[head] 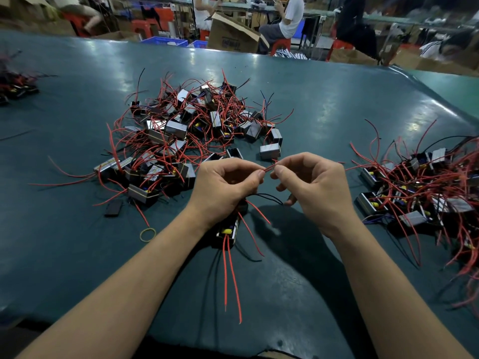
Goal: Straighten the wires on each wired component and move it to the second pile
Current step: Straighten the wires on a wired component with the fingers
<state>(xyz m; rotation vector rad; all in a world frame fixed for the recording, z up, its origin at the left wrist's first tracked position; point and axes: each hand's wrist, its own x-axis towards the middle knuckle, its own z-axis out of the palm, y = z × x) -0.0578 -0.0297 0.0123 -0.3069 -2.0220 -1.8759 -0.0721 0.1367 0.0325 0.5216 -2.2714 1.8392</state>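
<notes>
Two hands pinch one red wire (pixel 269 168) between them above the desk's near middle: the left hand (pixel 223 187) and the right hand (pixel 313 187) each close finger and thumb on it. Its black component (pixel 228 233) hangs under the left palm, wires trailing toward the near edge. One tangled pile (pixel 191 133) lies mid-desk, a second pile (pixel 420 193) at the right edge, a rubber band (pixel 148 234) near-left on the green desk (pixel 324 104)

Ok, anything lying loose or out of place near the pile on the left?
Yes, two strays lie apart from the big pile. A yellow rubber band lies loose on the green table, off any component. Beside it lies a small black flat piece with no wires on it.
</notes>
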